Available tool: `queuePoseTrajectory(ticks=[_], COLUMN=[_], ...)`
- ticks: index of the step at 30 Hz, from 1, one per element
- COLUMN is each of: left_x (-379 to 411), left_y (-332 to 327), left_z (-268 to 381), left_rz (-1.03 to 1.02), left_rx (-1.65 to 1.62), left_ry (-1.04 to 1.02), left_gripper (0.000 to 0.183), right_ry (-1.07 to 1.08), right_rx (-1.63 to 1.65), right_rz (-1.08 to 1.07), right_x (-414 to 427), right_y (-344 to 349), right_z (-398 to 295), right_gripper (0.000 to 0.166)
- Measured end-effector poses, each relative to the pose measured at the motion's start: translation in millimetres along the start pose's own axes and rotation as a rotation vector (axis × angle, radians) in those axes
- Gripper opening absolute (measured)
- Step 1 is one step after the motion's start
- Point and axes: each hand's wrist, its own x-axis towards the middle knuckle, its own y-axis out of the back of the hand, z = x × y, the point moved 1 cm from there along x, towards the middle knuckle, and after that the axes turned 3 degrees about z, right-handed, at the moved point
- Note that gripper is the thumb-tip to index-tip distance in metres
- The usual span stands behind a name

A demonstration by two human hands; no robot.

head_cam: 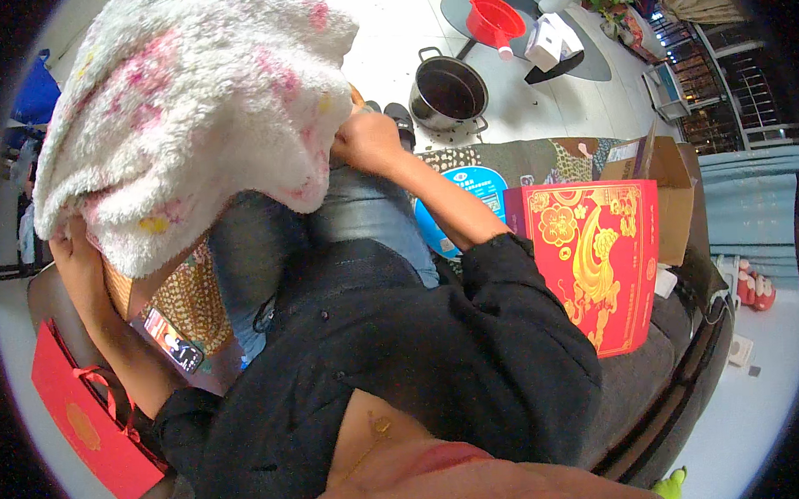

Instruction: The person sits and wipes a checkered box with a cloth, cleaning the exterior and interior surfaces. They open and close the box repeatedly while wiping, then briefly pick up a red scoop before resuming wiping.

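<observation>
A fluffy white fleece blanket (203, 104) with pink and yellow patches is spread out in front of me, over my lap. My left hand (73, 248) grips its lower left edge, the fingertips partly hidden by the cloth. At the opposite edge my right hand (369, 141) is closed on the fleece, knuckles up. A woven tan rim (118, 286) shows below the blanket beside my left wrist; what it belongs to is mostly covered. Under the left forearm a smartphone (171, 340) with a lit screen lies on patterned fabric.
A steel pot (448, 93) stands on the tiled floor, dark inside. Beyond it are a red dipper (495, 18) and a white box (551, 43). On the sofa (641, 373) are a red gift box (591, 262), an open carton (675, 207) and a red gift bag (88, 419).
</observation>
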Motion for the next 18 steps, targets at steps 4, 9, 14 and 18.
queuePoseTrajectory(ticks=[4,9,14,18], left_x=[-3,1,5,2], left_y=[-14,-26,-51,-54], left_z=[36,62,69,79], left_rz=[-0.032,-0.091,-0.145,-0.139], left_rx=[-0.017,0.08,0.1,0.164], left_ry=[-0.055,-0.126,-0.17,-0.198], left_gripper=[0.031,0.028,0.027,0.026], right_ry=[0.119,0.046,-0.077,0.047], right_rx=[-0.025,-0.002,0.101,0.101], right_rz=[-0.104,-0.022,0.059,0.215], right_x=[-47,-51,-37,-33], right_y=[20,16,-13,-25], right_z=[-23,-24,-14,-16], right_gripper=[0.035,0.033,0.031,0.037])
